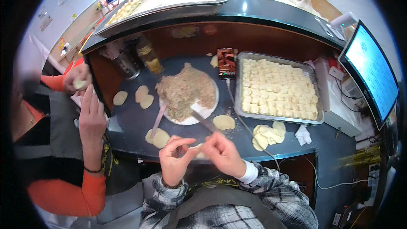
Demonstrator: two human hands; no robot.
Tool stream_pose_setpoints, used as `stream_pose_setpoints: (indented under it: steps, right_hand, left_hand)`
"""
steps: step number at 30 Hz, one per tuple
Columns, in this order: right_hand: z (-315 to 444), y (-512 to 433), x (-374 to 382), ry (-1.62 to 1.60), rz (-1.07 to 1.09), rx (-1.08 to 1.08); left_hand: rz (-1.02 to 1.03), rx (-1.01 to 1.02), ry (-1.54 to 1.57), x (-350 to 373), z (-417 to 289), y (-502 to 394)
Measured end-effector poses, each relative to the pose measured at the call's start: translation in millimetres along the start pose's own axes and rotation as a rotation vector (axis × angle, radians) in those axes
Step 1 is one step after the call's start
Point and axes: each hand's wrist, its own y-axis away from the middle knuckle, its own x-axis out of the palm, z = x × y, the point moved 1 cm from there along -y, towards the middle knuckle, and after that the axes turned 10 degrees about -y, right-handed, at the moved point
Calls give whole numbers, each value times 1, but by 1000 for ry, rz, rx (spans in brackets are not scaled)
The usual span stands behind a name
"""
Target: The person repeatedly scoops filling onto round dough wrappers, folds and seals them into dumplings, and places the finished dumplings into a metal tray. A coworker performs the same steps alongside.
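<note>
A small dough dumpling (201, 155) is held between both hands at the front edge of the dark table. My left hand (175, 159) supports its left side with the thumb, the index finger lifted away. The right side is pinched by my right hand (224, 155). A flat spatula (205, 121) runs from the filling plate to the right hand's fingers; whether they grip its end is hard to tell. Beyond the hands, a heap of minced filling (186, 89) covers most of a white plate (205, 112). One oval dough wrapper (224, 122) lies just right of the spatula.
A metal tray (279, 120) of dumplings stands right, beside a cabled phone (226, 63). Stacked wrappers (269, 135) and crumpled tissue (303, 135) lie nearer. A pink spatula (159, 119) rests leftward. A co-worker's hand (92, 117) is at left; a monitor (370, 73) borders the right.
</note>
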Motion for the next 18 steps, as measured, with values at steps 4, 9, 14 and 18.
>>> stream_pose_setpoints:
  steps: [4, 9, 14, 18]
  right_hand:
    - [9, -2, -22, -50, 59, 54]
    - [49, -14, -105, 243, 54, 4]
    - [128, -60, -257, 921, -55, -203]
    - [177, -89, -375, 1089, -595, -226]
  left_hand:
    - [156, -36, 0, 11, 2, 0]
    - [207, -32, -78, 19, 4, -2]
    - [154, 24, -439, 8, 24, -2]
    - [91, 101, -776, -7, 47, 1]
